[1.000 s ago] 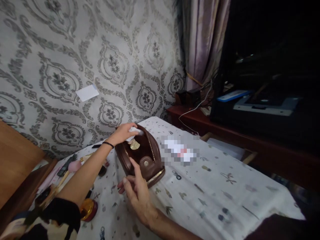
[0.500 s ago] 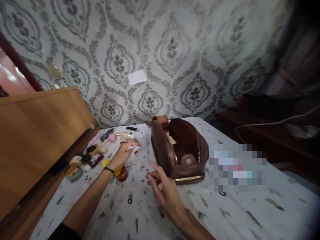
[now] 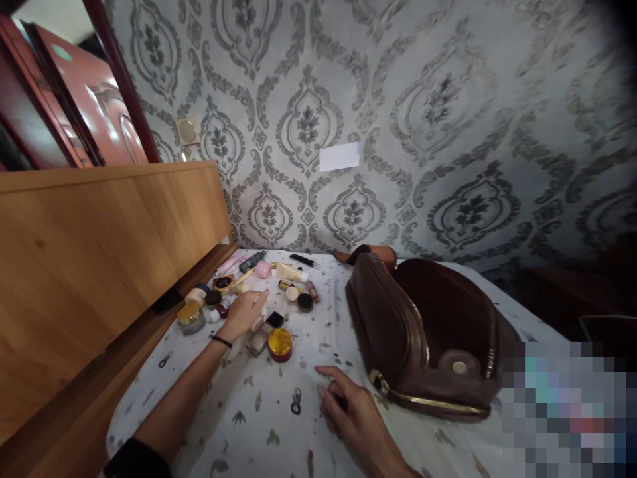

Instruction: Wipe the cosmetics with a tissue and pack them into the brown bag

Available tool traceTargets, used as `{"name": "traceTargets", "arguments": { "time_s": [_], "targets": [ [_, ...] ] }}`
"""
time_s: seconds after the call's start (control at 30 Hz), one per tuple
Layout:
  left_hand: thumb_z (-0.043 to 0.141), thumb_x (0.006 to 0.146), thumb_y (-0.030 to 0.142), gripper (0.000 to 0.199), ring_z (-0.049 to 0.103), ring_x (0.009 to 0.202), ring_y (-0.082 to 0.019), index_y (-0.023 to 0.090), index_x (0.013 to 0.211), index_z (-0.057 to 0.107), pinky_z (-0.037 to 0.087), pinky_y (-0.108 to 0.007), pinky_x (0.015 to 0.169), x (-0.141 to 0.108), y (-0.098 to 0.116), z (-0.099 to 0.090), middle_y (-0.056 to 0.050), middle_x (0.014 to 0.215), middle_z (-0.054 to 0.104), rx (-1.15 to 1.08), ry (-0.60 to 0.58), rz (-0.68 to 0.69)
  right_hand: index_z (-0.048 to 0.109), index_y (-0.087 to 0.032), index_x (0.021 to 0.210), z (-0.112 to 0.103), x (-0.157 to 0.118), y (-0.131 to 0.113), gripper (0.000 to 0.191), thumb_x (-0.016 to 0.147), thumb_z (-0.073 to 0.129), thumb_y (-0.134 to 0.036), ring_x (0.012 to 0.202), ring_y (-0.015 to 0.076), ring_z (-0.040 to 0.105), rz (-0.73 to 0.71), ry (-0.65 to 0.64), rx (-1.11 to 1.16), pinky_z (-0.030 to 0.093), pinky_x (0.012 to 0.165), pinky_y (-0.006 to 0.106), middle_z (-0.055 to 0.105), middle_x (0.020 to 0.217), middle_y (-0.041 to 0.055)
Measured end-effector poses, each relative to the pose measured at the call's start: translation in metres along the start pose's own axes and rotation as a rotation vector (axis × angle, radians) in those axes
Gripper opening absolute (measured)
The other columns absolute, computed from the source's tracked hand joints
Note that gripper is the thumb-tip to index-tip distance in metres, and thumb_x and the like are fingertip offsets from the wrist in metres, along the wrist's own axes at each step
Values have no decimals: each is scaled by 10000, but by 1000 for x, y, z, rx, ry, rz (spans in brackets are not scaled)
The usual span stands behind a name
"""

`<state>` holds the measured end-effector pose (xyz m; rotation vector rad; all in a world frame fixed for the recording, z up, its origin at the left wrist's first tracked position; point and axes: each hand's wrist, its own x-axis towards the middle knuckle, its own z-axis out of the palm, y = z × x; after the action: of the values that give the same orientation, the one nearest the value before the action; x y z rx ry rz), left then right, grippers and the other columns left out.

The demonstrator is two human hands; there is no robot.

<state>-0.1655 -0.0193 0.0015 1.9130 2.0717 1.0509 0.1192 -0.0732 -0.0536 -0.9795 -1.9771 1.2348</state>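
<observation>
My left hand point(image 3: 243, 313), with a dark band at the wrist, is low over the cosmetics at the left of the table. Its fingers reach forward, apart, with no held thing visible. Close by are a small bottle with a black cap point(image 3: 275, 320) and a gold-lidded jar point(image 3: 279, 344). A round black lid or pot point(image 3: 305, 303) lies beyond its fingertips. My right hand point(image 3: 351, 405) hovers nearer me, index finger extended, other fingers loosely bent, holding nothing. To its right stands a brown leather bag point(image 3: 381, 325), unzipped and gaping.
Several cosmetics cluster by the wooden board point(image 3: 124, 232) at left, among them a cream tube point(image 3: 291, 272), a pink pot point(image 3: 263, 268) and another gold-lidded jar point(image 3: 190, 317). A black pen-like item point(image 3: 304, 260) lies near the patterned wall point(image 3: 308, 119). A blurred-out patch covers the lower right.
My view has swung left, so everything appears farther right. My left hand has drawn left across the cosmetics, and the white thing at its fingers no longer shows there. My right hand remains unladen.
</observation>
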Motion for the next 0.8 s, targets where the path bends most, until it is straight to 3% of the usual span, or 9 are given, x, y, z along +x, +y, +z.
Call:
{"name": "traceTargets", "arguments": {
  "time_s": [0.17,0.37,0.5,0.8],
  "targets": [
    [422,866,290,196,564,756,-195,218,742,555,405,-291,704,6,-20,-6,-9,722,597,14,44,8,600,-139,1115,9,17,-10,477,832,472,-501,455,145,536,73,-125,106,409,496,269,574,582,-32],
    [446,809,158,204,616,811,-193,224,917,607,454,-297,754,7,-35,0,-13,819,647,4,100,-27,576,-139,1084,27,43,-18,487,768,503,-504,458,147,561,136,-28,278,388,478,258,615,600,-15],
    [472,813,204,170,607,769,-199,223,893,621,451,-305,754,13,-41,-10,-11,791,637,5,127,-45,569,-141,1117,38,44,-12,517,773,515,-523,478,149,564,136,83,336,371,442,246,609,627,-12],
    [378,889,422,321,599,832,-197,199,813,596,455,-291,793,6,-47,-54,-24,806,653,-39,283,-72,573,-149,1129,35,39,-11,489,816,538,-523,493,143,572,88,63,327,431,472,261,613,636,-13]
  ]
}}
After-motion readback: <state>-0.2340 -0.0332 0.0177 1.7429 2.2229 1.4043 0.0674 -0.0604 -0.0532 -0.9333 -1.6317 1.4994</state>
